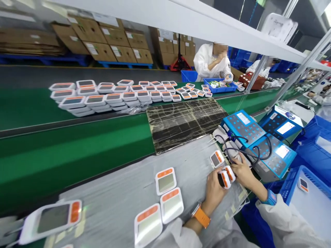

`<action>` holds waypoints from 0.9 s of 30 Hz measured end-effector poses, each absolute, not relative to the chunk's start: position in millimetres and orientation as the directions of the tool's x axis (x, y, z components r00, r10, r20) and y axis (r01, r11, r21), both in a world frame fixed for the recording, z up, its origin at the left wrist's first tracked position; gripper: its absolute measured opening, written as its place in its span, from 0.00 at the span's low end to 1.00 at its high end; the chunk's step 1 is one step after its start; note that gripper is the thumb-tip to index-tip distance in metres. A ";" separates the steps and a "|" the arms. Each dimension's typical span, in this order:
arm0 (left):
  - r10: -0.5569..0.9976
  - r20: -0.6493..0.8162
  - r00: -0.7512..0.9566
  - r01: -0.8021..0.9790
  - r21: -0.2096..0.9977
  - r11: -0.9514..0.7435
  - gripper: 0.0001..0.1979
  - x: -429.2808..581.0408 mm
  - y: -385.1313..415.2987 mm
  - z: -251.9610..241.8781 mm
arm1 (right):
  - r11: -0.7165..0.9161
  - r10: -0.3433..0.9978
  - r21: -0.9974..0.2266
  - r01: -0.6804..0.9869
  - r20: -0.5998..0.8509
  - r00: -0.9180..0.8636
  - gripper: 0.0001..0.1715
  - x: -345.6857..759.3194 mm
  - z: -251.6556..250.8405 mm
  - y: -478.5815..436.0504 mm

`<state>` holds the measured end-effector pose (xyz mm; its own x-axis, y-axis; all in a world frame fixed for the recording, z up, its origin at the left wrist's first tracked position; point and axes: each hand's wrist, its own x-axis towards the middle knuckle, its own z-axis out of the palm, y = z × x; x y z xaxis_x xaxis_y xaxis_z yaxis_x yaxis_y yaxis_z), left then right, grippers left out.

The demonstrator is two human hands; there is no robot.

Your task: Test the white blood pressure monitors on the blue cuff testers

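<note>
My left hand [215, 189], with an orange-strapped watch at its wrist, is closed around a white device with orange buttons [224, 179]. A second such device [230, 174] sits right against it, by my right hand [243, 172]. The fingers of my right hand are bent beside a white plug block [232, 148] with dark cables; what they grip is hidden. Just beyond my left hand lies another screen device [217, 159]. Further left on the grey mat [116, 193] lie three more devices [166, 181], and a larger-looking one [54, 218] is at the near left corner.
Blue test boxes [243, 127] with cables stand right of the mat. Beyond lie a dark taped board [186, 120] and a green conveyor [77, 144]. Rows of stacked devices [116, 98] line the far side, where a co-worker [213, 62] sits. A blue bin [289, 182] stands right.
</note>
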<state>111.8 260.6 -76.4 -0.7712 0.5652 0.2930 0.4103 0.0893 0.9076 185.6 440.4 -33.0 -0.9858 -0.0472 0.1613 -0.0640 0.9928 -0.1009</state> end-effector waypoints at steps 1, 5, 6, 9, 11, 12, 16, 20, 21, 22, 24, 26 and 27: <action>0.556 0.293 -0.778 0.395 0.916 0.068 0.27 111.8 260.2 -77.7 | 0.992 -0.045 -0.106 -0.064 0.175 -0.983 0.15 186.2 -32.9 440.6; 0.525 0.323 -0.787 0.337 0.939 -0.072 0.27 113.3 259.8 -81.9 | 0.984 -0.042 -0.159 -0.079 0.219 -0.975 0.13 189.1 -29.3 443.5; 0.524 0.334 -0.784 0.328 0.938 -0.108 0.27 113.9 260.0 -82.6 | 0.982 -0.044 -0.171 -0.084 0.228 -0.973 0.14 190.2 -27.8 444.7; 0.540 0.344 -0.768 0.315 0.937 -0.149 0.27 115.4 260.7 -83.5 | 0.978 -0.040 -0.192 -0.085 0.230 -0.972 0.16 192.9 -23.4 447.8; 0.553 0.342 -0.759 0.326 0.936 -0.132 0.28 115.8 261.0 -83.1 | 0.976 -0.039 -0.199 -0.083 0.215 -0.976 0.16 193.8 -21.2 448.8; 0.555 0.347 -0.756 0.337 0.933 -0.124 0.28 115.8 261.1 -82.5 | 0.977 -0.039 -0.199 -0.082 0.207 -0.977 0.16 194.0 -20.4 449.0; 0.556 0.362 -0.748 0.367 0.924 -0.107 0.28 115.5 260.9 -77.2 | 0.981 -0.035 -0.182 -0.069 0.182 -0.983 0.16 195.4 -17.5 450.1; 0.600 0.325 -0.731 0.348 0.934 -0.083 0.28 115.0 261.3 -72.3 | 0.984 -0.026 -0.171 -0.054 0.159 -0.987 0.16 197.1 -17.3 454.7; 0.602 0.321 -0.731 0.341 0.936 -0.085 0.28 114.7 261.5 -71.9 | 0.984 -0.028 -0.167 -0.054 0.157 -0.987 0.15 197.0 -18.0 456.0; 0.600 0.319 -0.733 0.336 0.938 -0.088 0.28 114.5 261.6 -71.7 | 0.985 -0.030 -0.162 -0.056 0.154 -0.988 0.15 196.8 -18.9 457.2; 0.598 0.311 -0.739 0.331 0.940 -0.080 0.28 114.4 261.5 -71.1 | 0.987 -0.037 -0.146 -0.061 0.156 -0.987 0.14 196.5 -20.5 458.8; 0.604 0.303 -0.737 0.330 0.941 -0.070 0.28 114.6 261.0 -69.9 | 0.990 -0.044 -0.127 -0.066 0.168 -0.985 0.13 196.5 -21.6 459.3; 0.604 0.305 -0.736 0.330 0.941 -0.073 0.28 114.7 260.6 -69.3 | 0.991 -0.048 -0.118 -0.069 0.177 -0.983 0.13 196.7 -21.8 459.4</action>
